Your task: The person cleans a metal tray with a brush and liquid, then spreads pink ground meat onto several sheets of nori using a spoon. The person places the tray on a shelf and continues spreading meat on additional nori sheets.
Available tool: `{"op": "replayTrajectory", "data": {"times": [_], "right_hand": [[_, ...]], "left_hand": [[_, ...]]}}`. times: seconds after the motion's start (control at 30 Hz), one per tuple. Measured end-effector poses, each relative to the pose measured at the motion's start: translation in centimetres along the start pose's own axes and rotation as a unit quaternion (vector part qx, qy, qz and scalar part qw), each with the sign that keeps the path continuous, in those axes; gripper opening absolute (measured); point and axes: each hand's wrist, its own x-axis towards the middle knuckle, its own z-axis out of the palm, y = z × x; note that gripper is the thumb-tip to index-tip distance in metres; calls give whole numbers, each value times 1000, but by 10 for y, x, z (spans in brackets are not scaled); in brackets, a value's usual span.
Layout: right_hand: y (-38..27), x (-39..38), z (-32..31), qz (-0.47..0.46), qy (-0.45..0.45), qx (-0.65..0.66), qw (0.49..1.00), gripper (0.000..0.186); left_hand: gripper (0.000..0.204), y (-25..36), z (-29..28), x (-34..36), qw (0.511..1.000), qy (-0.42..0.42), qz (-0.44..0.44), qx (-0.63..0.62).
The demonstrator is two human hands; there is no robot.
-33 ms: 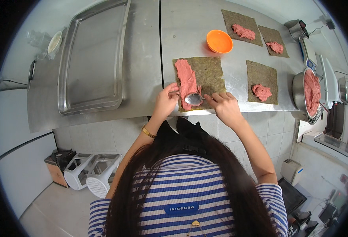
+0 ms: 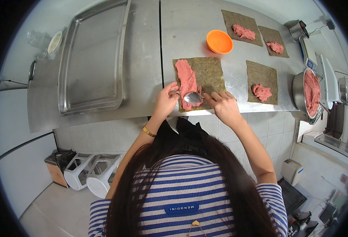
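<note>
A brown-green seaweed sheet (image 2: 210, 71) lies on the steel table before me, with pink paste (image 2: 185, 74) spread in a long band along its left part. My right hand (image 2: 225, 106) is closed on a metal spoon (image 2: 191, 97), whose bowl rests on the lower part of the paste. My left hand (image 2: 166, 98) is at the sheet's left edge, its curled fingertips gripping that edge. An orange bowl (image 2: 220, 41) sits just behind the sheet.
Three other sheets (image 2: 263, 69) (image 2: 237, 17) (image 2: 266, 33) with paste lie right and behind. A metal bowl of paste (image 2: 298, 93) stands at the right edge, near a scale (image 2: 307, 51). A large steel tray (image 2: 91, 59) lies left. White stools (image 2: 99, 183) are on the floor below.
</note>
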Motion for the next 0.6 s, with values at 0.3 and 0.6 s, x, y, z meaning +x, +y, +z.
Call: {"op": "replayTrajectory", "data": {"times": [0.3,0.6], "right_hand": [[13,39,24,23,56,-26,998,37],[25,64,35,36,67,-41,996,35]], "left_hand": [[43,9,-3,14,1000,-8,-22,-12],[46,11,-4,21,999,16,-17,-26]]}}
